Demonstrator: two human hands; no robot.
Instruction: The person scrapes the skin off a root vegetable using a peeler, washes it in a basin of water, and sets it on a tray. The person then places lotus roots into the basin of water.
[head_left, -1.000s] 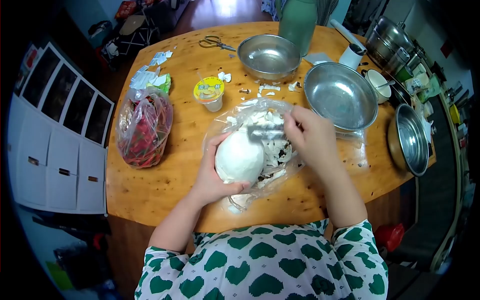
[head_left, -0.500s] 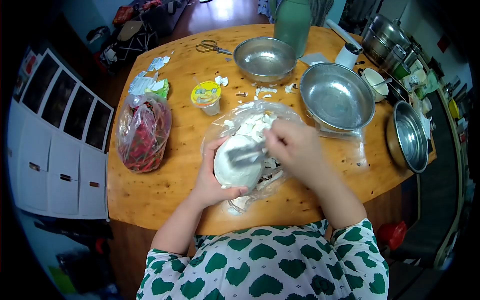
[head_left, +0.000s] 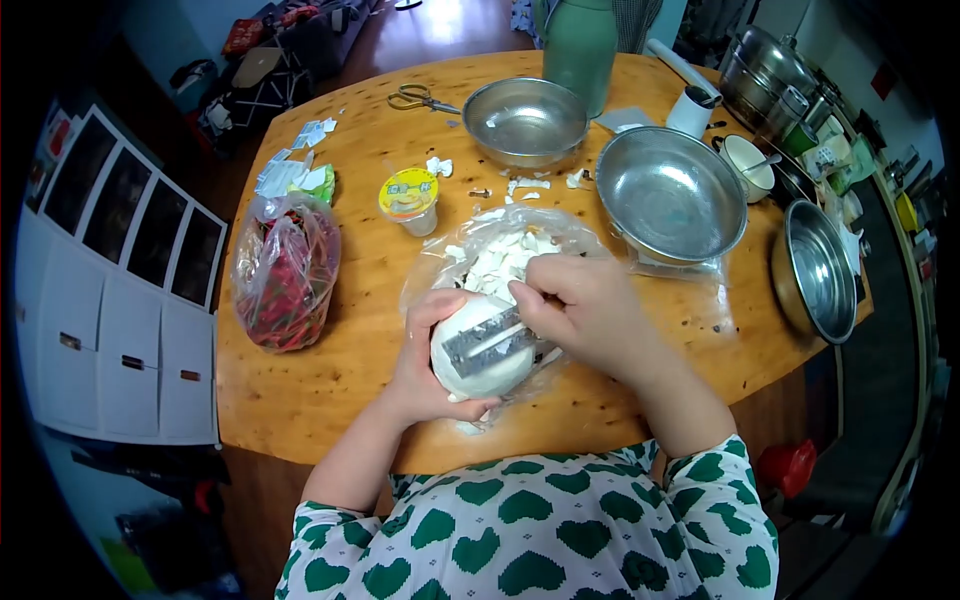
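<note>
My left hand (head_left: 418, 362) wraps around the side of a large, round white peeled vegetable or fruit (head_left: 478, 380), whose exact kind I cannot make out. Across its top lies the flat metal blade of a peeler (head_left: 488, 340), slotted and flecked with bits. My right hand (head_left: 575, 305) is closed on the peeler's handle, which the fingers mostly hide. Beneath and beyond the white piece, a clear plastic bag (head_left: 575, 228) is spread on the table, with white peelings (head_left: 500, 264) heaped on it.
On the wooden table (head_left: 350, 400) stand two metal bowls (head_left: 525, 122) (head_left: 672, 195), a yellow-lidded cup (head_left: 409, 200) and a green flask (head_left: 580, 55). Scissors (head_left: 420, 98) lie at the back. A bag of red peppers (head_left: 288, 280) sits left; another metal bowl (head_left: 822, 272) tilts at the right edge.
The peeler, blurred before, now shows sharply and sits slightly lower and farther right on the white piece. My right hand has come a little nearer to me.
</note>
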